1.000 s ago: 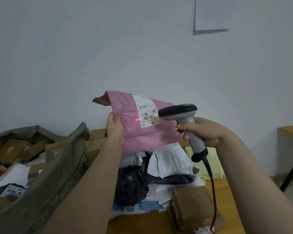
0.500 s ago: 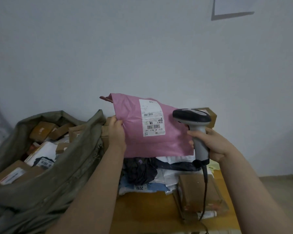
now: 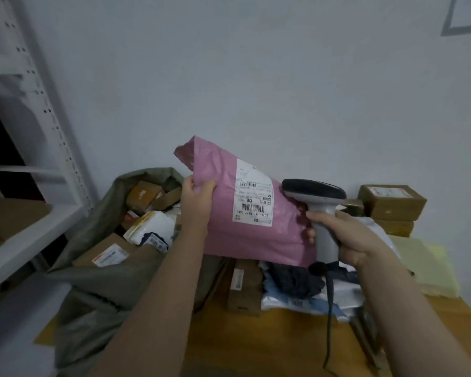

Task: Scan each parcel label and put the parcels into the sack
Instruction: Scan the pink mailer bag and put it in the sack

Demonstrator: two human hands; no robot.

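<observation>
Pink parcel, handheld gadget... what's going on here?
A person is processing parcels. Their left hand holds the pink parcel up, label facing them; the right hand grips a scanner beside it. The open sack on the left already holds boxes, and more parcels lie on the table.

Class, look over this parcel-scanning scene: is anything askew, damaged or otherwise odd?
Only small things. The pink mailer, gripped by the left hand, is held tilted, so its shipping label sits askew with its print upside down. Its top corner is crumpled. Nothing looks spilled or torn.
</observation>
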